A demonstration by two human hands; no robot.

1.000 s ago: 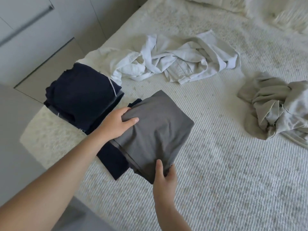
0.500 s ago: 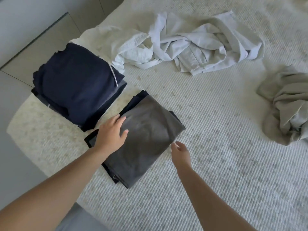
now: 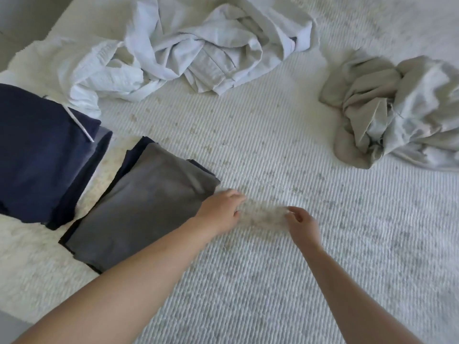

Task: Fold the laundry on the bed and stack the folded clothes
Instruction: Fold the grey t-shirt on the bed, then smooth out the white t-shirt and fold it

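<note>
A folded grey garment (image 3: 146, 202) lies on a folded dark navy piece near the bed's left edge. To its left sits a taller stack of folded navy clothes (image 3: 42, 150). My left hand (image 3: 221, 209) hovers just right of the grey garment's corner, fingers loosely curled, holding nothing. My right hand (image 3: 301, 223) is a little further right over bare bedspread, fingers loosely curled and empty. A crumpled white and pale grey heap (image 3: 188, 50) lies at the back. A crumpled beige garment (image 3: 387, 112) lies at the right.
The white ribbed bedspread (image 3: 285, 269) covers the bed. The bed's left edge runs past the navy stack, with grey floor (image 3: 10, 328) at the bottom left corner and pale cupboard fronts at the top left.
The grey garment was set down on the navy piece and both hands let go. My left hand slid off it to the right; my right hand also moved right over the bedspread.
</note>
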